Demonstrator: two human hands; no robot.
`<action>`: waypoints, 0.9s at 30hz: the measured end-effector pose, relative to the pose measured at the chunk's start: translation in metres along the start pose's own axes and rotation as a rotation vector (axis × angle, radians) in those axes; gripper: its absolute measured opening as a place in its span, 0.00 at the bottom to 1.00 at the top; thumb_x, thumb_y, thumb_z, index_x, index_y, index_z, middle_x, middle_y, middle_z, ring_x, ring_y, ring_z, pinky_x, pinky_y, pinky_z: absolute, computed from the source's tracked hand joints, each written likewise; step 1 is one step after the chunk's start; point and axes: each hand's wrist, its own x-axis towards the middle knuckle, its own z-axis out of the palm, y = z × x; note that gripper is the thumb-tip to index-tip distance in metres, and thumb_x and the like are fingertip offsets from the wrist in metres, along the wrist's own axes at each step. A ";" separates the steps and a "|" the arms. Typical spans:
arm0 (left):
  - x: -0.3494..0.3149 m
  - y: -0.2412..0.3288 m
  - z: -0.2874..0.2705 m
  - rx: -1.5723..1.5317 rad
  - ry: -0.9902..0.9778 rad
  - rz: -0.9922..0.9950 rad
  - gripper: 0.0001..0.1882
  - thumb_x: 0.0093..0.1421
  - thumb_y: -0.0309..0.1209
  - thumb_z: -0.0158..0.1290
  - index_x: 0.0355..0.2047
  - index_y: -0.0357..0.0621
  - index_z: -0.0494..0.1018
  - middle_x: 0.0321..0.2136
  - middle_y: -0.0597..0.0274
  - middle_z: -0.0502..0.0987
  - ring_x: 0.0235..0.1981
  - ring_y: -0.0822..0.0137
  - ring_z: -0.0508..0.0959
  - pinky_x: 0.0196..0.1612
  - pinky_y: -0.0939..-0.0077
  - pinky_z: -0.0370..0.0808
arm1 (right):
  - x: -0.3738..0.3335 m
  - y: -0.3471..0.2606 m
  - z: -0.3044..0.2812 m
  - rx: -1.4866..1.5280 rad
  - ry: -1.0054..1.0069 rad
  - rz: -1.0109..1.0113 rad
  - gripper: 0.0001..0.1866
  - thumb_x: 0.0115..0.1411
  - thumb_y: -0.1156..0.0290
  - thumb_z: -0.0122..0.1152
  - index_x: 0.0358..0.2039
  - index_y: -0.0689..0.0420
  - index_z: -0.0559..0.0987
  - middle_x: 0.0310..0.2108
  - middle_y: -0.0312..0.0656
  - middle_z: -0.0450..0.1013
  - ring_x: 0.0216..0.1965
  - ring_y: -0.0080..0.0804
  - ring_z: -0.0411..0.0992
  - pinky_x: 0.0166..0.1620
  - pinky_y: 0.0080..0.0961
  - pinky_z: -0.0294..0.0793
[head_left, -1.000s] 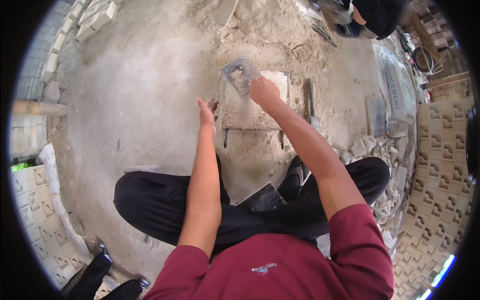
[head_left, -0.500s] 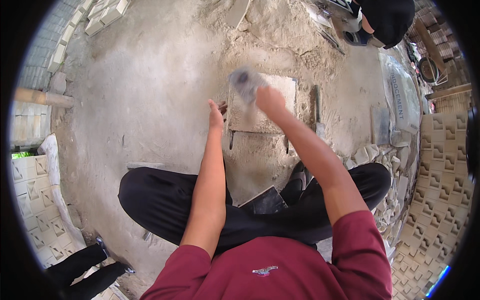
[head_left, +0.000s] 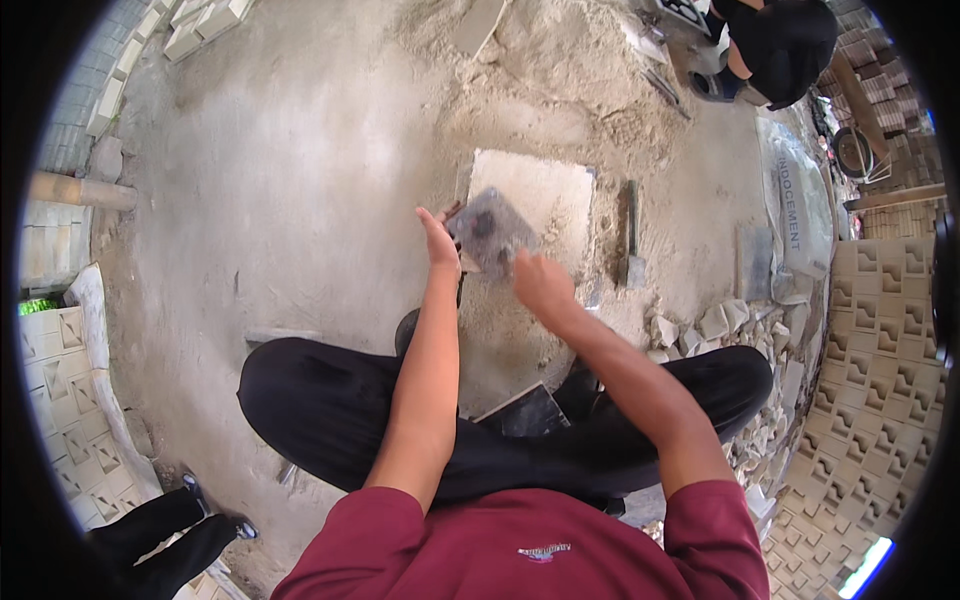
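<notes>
My right hand (head_left: 545,288) is closed on the near right edge of a grey square plate (head_left: 492,232) with a dark round spot, blurred by motion. The plate is tilted over the near left part of a square mould (head_left: 545,195) filled level with pale sandy material. At the plate's left corner is my left hand (head_left: 440,240), thumb and fingers apart. Its fingers are partly behind the plate; whether they touch it I cannot tell. The plate covers the mould's near left corner.
Loose sand (head_left: 570,70) lies beyond the mould, and a dark bar tool (head_left: 633,235) to its right. A dark flat plate (head_left: 525,412) rests by my legs. Rubble (head_left: 725,322) and a large sack (head_left: 800,200) are at right. Another person (head_left: 785,50) crouches far right.
My right hand has brought the plate nearer and down from the mould's far left part to its near left corner, beside my left hand. The left hand has barely moved.
</notes>
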 end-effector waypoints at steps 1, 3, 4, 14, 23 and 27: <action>-0.005 0.005 0.013 -0.065 0.086 -0.060 0.51 0.62 0.71 0.18 0.60 0.40 0.66 0.59 0.55 0.70 0.61 0.60 0.66 0.63 0.59 0.55 | 0.015 0.006 -0.010 -0.021 0.009 -0.002 0.08 0.57 0.74 0.50 0.34 0.62 0.77 0.28 0.60 0.77 0.33 0.56 0.79 0.35 0.46 0.79; -0.007 0.007 0.024 -0.154 0.163 -0.126 0.49 0.62 0.71 0.15 0.62 0.49 0.64 0.61 0.59 0.69 0.64 0.61 0.62 0.62 0.50 0.51 | 0.062 0.024 -0.010 -0.063 0.106 -0.007 0.08 0.57 0.74 0.51 0.29 0.62 0.79 0.28 0.58 0.77 0.32 0.56 0.79 0.34 0.45 0.79; -0.004 0.002 0.028 -0.155 0.159 -0.127 0.49 0.62 0.71 0.15 0.62 0.49 0.64 0.61 0.59 0.69 0.64 0.61 0.62 0.62 0.50 0.51 | 0.086 0.035 -0.016 -0.059 0.169 -0.038 0.09 0.57 0.73 0.52 0.28 0.63 0.80 0.28 0.58 0.78 0.32 0.57 0.79 0.34 0.45 0.79; 0.015 -0.004 -0.038 -0.084 0.295 0.088 0.50 0.64 0.68 0.14 0.65 0.38 0.58 0.64 0.51 0.63 0.67 0.58 0.59 0.69 0.57 0.43 | 0.028 -0.022 0.004 -0.103 0.057 -0.149 0.10 0.61 0.73 0.49 0.34 0.63 0.78 0.30 0.54 0.79 0.34 0.52 0.80 0.36 0.43 0.81; 0.013 0.015 -0.003 0.097 0.126 0.117 0.49 0.65 0.67 0.16 0.65 0.36 0.57 0.64 0.51 0.64 0.67 0.57 0.59 0.68 0.57 0.46 | 0.077 0.003 -0.018 -0.134 0.091 -0.191 0.08 0.59 0.75 0.51 0.33 0.63 0.78 0.29 0.56 0.78 0.32 0.51 0.80 0.33 0.41 0.81; 0.005 0.021 -0.002 0.134 0.102 0.108 0.48 0.66 0.66 0.18 0.65 0.35 0.57 0.64 0.48 0.62 0.67 0.54 0.58 0.68 0.59 0.47 | 0.132 -0.006 -0.049 -0.092 0.189 -0.055 0.10 0.57 0.73 0.53 0.32 0.63 0.82 0.34 0.55 0.79 0.36 0.51 0.80 0.37 0.39 0.81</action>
